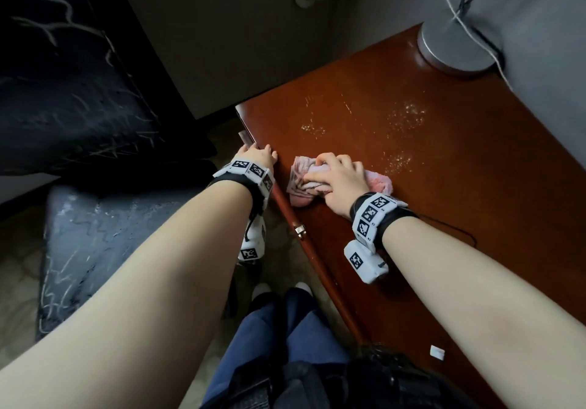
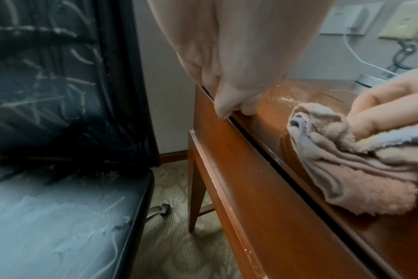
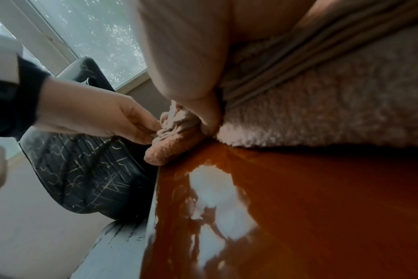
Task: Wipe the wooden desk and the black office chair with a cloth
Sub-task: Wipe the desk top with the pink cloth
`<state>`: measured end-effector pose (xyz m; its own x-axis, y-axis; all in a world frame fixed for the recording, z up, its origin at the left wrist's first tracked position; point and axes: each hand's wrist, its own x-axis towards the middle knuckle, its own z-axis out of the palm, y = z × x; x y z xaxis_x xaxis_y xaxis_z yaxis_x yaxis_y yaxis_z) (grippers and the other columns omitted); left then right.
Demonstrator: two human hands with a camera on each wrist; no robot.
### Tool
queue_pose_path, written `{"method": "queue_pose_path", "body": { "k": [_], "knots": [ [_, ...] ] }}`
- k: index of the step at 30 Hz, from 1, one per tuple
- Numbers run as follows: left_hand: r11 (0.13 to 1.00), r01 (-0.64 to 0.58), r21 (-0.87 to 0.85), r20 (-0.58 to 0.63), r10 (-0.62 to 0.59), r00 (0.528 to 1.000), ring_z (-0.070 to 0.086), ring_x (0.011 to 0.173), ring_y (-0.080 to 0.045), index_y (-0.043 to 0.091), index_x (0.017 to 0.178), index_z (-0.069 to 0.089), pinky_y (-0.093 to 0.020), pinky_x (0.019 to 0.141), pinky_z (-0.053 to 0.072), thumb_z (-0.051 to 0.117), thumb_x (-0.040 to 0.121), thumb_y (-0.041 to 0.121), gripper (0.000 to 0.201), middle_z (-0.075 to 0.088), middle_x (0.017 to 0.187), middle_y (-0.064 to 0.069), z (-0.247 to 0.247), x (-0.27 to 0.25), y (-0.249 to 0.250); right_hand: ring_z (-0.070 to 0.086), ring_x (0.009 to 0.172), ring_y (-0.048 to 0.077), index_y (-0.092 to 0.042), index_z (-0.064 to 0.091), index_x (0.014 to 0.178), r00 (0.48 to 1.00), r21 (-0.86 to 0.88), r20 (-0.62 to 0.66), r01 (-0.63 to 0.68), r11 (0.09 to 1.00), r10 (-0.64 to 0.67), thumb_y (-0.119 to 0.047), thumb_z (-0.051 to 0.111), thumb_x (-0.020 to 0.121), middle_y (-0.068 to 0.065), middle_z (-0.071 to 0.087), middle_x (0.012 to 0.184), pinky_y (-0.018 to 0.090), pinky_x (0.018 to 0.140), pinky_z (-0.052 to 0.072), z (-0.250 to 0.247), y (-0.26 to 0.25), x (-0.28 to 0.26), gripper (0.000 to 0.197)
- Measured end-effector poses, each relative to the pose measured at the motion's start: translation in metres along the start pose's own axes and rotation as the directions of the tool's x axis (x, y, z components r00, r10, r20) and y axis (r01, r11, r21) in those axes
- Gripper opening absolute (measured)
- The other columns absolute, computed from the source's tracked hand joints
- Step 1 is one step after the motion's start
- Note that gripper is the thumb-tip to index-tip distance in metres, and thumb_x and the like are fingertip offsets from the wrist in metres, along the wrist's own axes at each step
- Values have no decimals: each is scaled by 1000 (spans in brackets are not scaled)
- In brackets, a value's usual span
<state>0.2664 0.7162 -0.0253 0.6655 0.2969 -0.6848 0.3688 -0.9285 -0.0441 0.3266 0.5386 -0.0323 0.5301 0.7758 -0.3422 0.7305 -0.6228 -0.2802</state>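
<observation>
The reddish wooden desk fills the right side of the head view. A bunched pink cloth lies near its left front edge. My right hand presses down on the cloth and grips it with curled fingers. The left wrist view shows the cloth under those fingers. My left hand holds the desk's front edge just left of the cloth, fingertips on top and thumb on the side. The black chair, streaked with pale marks, stands to the left, apart from both hands.
Pale specks are scattered on the desk beyond the cloth. A round grey lamp base with cords stands at the far corner. A thin black cable and a small white scrap lie nearer me. Carpet separates chair and desk.
</observation>
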Motion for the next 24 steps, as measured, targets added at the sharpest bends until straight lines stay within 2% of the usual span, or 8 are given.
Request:
{"method": "queue_pose_path", "body": {
  "k": [4, 7, 9, 12, 16, 19, 21, 24],
  "knots": [
    [999, -20, -28, -84, 17, 996, 36, 130, -29, 8, 137, 43, -37, 109, 25, 52, 93, 21, 46, 42, 139, -12, -1, -3, 6, 31, 114, 19, -47, 56, 117, 999, 13, -22, -48, 999, 49, 2, 51, 76, -11, 35, 133, 34, 95, 26, 2, -8, -7, 64],
    [999, -22, -44, -100, 17, 995, 40, 129, -29, 4, 128, 53, -36, 109, 28, 65, 85, 21, 48, 47, 134, -14, -4, -7, 13, 31, 117, 22, -47, 55, 115, 999, 1, -25, -46, 999, 46, 0, 50, 80, -10, 34, 134, 35, 96, 25, 4, -17, -19, 59],
    [999, -20, -36, -93, 16, 996, 39, 130, -30, 1, 127, 53, -36, 110, 28, 67, 84, 21, 50, 47, 136, -17, -5, -8, 17, 29, 121, 23, -40, 52, 123, 997, 22, -12, -71, 997, 71, 0, 49, 84, -8, 33, 134, 35, 100, 23, 4, -20, -34, 55],
    [999, -11, -36, -116, 6, 993, 35, 133, -34, -1, 129, 52, -39, 111, 26, 55, 92, 16, 40, 44, 139, -21, -1, -5, 21, 24, 125, 22, -34, 46, 132, 993, 78, 6, -118, 990, 118, 0, 50, 84, -7, 31, 135, 30, 105, 16, 11, -20, -57, 59],
    [1000, 1, -12, -96, -2, 995, 26, 139, -36, 0, 136, 46, -43, 115, 19, 50, 95, 17, 44, 34, 147, -23, 0, -2, 28, 24, 127, 19, -43, 54, 124, 999, 37, 30, -16, 999, 15, -6, 52, 81, -11, 32, 140, 28, 102, 12, 31, -9, -81, 57],
    [1000, 19, -15, -122, -21, 992, 29, 137, -38, -1, 134, 48, -44, 114, 22, 47, 96, 13, 40, 38, 144, -24, -1, -3, 33, 26, 127, 20, -45, 60, 117, 1000, 54, 24, -5, 999, 4, -7, 53, 81, -10, 35, 140, 31, 105, 12, 35, 3, -100, 52],
    [1000, 21, -14, -104, -23, 994, 32, 135, -43, -4, 132, 48, -48, 112, 26, 48, 94, 10, 41, 39, 141, -30, 0, -1, 40, 26, 127, 20, -44, 62, 113, 1000, 68, 9, -24, 997, 23, -7, 53, 80, -10, 36, 139, 32, 106, 11, 35, 11, -111, 50],
    [991, 92, -97, -19, -94, 995, 38, 131, -45, 1, 132, 50, -55, 110, 28, 45, 95, 24, 44, 43, 140, -27, -3, 4, 56, 26, 127, 18, -45, 63, 110, 999, 99, 16, -53, 994, 52, -7, 54, 80, -12, 37, 139, 31, 105, 11, 37, 25, -117, 50]
  ]
}}
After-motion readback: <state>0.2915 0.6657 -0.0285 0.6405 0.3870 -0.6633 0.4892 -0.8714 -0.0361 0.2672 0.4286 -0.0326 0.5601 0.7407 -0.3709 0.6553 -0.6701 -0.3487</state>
